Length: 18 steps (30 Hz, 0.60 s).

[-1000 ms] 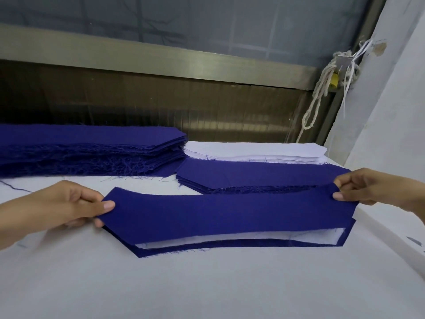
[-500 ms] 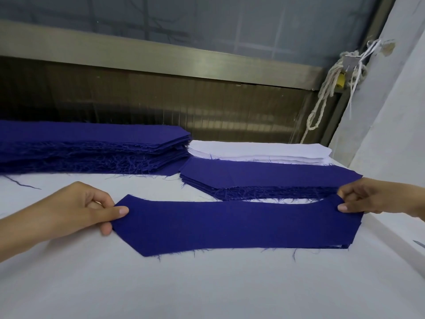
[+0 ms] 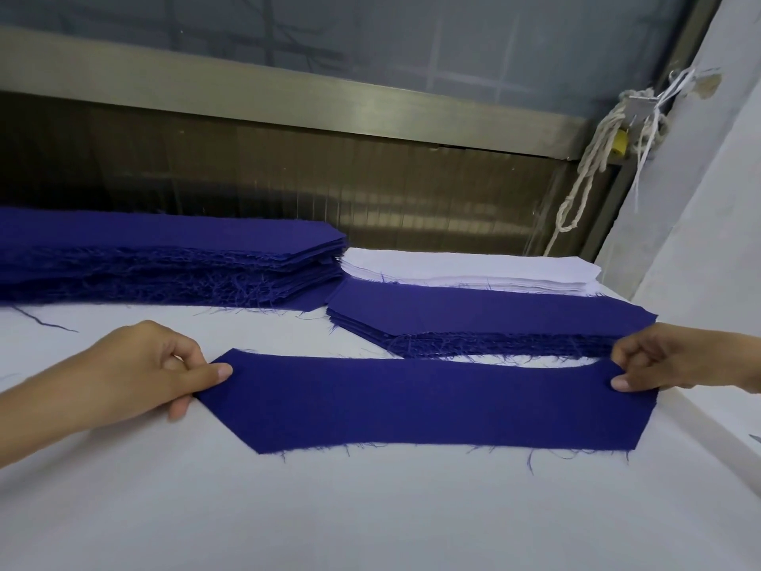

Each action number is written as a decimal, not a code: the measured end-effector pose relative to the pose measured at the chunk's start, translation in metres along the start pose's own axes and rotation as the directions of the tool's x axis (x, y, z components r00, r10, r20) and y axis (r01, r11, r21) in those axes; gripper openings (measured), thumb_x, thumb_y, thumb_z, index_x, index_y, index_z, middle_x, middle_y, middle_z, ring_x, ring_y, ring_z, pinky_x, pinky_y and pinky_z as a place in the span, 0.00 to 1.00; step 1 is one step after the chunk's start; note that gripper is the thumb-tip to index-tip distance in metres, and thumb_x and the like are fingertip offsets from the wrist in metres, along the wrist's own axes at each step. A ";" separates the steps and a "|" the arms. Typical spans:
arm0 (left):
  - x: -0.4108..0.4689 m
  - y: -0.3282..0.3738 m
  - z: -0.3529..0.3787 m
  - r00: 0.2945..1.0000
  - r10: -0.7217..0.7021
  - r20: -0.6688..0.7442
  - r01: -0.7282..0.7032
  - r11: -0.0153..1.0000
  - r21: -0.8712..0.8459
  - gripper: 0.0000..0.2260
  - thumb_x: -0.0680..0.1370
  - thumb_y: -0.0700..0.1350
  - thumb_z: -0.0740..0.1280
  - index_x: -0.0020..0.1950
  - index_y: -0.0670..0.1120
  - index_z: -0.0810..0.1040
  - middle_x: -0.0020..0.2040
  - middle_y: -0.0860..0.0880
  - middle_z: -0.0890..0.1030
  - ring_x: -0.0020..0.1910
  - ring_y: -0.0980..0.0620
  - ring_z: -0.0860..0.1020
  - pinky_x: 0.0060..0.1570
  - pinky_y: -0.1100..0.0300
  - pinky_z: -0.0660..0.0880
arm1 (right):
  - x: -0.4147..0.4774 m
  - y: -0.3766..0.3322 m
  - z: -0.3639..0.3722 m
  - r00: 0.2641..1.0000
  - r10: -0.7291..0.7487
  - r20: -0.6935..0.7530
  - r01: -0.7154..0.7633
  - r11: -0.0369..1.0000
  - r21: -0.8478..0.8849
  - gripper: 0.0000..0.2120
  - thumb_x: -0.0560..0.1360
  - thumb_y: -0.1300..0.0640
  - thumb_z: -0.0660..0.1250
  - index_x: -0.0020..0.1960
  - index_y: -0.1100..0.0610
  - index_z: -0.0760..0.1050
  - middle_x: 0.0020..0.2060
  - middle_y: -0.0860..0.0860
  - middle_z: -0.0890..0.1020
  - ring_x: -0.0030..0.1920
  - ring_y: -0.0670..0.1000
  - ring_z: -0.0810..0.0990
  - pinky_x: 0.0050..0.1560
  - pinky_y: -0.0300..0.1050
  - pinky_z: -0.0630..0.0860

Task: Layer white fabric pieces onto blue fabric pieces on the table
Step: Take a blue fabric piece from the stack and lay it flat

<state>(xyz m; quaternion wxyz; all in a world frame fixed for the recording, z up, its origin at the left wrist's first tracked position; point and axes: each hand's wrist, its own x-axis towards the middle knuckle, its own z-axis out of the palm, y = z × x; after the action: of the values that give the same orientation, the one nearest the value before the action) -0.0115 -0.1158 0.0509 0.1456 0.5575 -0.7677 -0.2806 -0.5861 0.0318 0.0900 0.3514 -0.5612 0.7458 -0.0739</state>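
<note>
Blue piece pinched at each end by left hand and right hand; uneven tugging could skew it.

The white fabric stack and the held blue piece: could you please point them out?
white fabric stack (image 3: 473, 265): head view, on its top sheet.
held blue piece (image 3: 424, 401): head view, middle of its upper face.

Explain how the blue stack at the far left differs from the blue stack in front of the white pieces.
The left blue stack is clearly thicker than the middle blue stack. The left blue stack runs out of view; the middle blue stack shows both ends. Both are dark blue with frayed edges.
</note>
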 end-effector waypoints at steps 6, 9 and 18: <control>0.000 -0.011 -0.002 0.983 0.054 -0.173 -0.011 0.972 0.237 0.20 0.61 0.78 0.55 0.35 0.66 0.75 0.22 0.56 0.79 0.26 0.64 0.77 0.37 0.61 0.74 | 0.007 0.018 -0.004 0.991 0.084 -0.102 -0.083 0.996 0.017 0.25 0.59 0.34 0.82 0.45 0.50 0.81 0.26 0.48 0.73 0.27 0.43 0.70 0.26 0.31 0.66; 0.003 -0.024 -0.005 0.929 0.192 -0.315 -0.077 0.936 0.343 0.23 0.62 0.81 0.48 0.39 0.69 0.73 0.22 0.64 0.76 0.23 0.61 0.76 0.31 0.59 0.76 | 0.011 0.028 -0.006 0.979 0.107 -0.171 -0.100 0.994 0.053 0.28 0.60 0.31 0.80 0.46 0.52 0.81 0.29 0.50 0.77 0.31 0.46 0.73 0.31 0.36 0.69; 0.001 -0.013 0.014 0.905 0.208 -0.370 -0.084 0.942 0.324 0.30 0.55 0.86 0.55 0.48 0.71 0.69 0.38 0.73 0.75 0.27 0.62 0.76 0.29 0.59 0.76 | -0.003 -0.007 0.002 0.991 0.064 -0.114 -0.068 0.997 -0.023 0.31 0.50 0.30 0.82 0.44 0.49 0.83 0.32 0.48 0.81 0.33 0.43 0.76 0.34 0.32 0.71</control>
<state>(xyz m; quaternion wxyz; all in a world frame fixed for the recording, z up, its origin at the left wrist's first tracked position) -0.0091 -0.1156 0.0325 0.2333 0.5588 -0.7952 -0.0292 -0.5792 0.0331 0.0935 0.3032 -0.5358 0.7836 -0.0837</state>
